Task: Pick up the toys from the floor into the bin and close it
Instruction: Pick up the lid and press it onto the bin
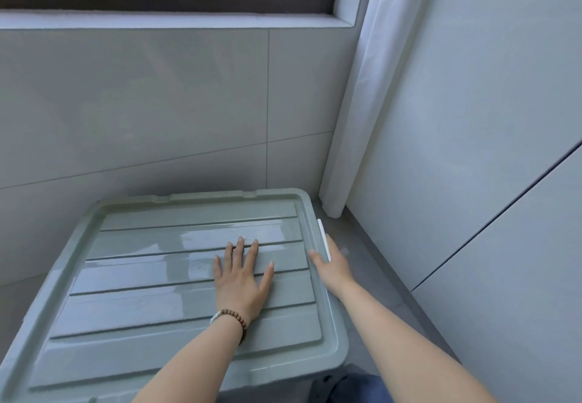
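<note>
Two hands are on the lid [157, 276], and the risks begin nearest me. The near edge lies under my forearms, where I cannot see whether it has seated. A corner there could ride up on the rim and leave the bin, hidden beneath the lid, only half closed.

My left hand [241, 280], beaded bracelet [234, 319] at the wrist, lies flat with fingers spread on the ribbed top, right of centre, holding nothing. Pressing there alone could let the left side lift.

My right hand [333, 265] sits at the lid's right edge, thumb on the rim, fingers going over the side beside the white latch [324, 239]. I cannot tell whether they grasp it. If the latch closes on a misaligned rim it may not catch, or it may nip a finger.

Farther off, the back edge stands close to the tiled wall [157, 103]. No toys show on the strip of floor [378, 276] in view.
</note>
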Available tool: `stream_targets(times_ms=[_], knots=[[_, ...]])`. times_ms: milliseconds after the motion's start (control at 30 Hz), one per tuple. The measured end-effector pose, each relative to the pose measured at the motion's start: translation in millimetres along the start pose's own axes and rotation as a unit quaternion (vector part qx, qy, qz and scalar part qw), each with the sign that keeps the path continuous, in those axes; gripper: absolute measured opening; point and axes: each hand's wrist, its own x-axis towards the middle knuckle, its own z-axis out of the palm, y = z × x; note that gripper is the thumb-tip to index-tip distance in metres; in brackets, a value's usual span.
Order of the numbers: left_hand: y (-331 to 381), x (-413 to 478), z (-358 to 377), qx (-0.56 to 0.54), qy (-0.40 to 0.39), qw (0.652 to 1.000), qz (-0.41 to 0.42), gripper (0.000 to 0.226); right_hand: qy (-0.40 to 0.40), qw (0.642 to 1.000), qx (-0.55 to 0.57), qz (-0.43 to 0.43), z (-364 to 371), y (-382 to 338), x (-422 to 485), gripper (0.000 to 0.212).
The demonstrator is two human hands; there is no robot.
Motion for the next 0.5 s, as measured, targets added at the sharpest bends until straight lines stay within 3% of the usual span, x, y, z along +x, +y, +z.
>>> stream_targets(times_ms=[233, 367, 433, 500], knots=[[-25.0, -56.6, -11.2, 0.002, -0.018, 1.0, 0.014, 0.108, -0.006, 1.0, 0.021, -0.004, 20.1, 17.8, -61.2, 0.063], [-47.0, -65.3, -29.3, -0.029, -0.074, 0.995, 0.053, 0.107, -0.064, 0.998, -0.017, 0.004, 10.4, 15.9, -66.6, 0.067], [-77.2, -62.7, -49.8, -0.025, -0.076, 0.996, 0.045, 0.099, -0.057, 0.996, -0.066, 0.023, 8.1, 8.2, -61.9, 0.073], [-121.4, -58.7, -71.2, -0.002, -0.061, 0.998, -0.006, 0.077, 0.0, 0.99, -0.143, 0.016, 13.9, -7.4, -56.1, 0.078]])
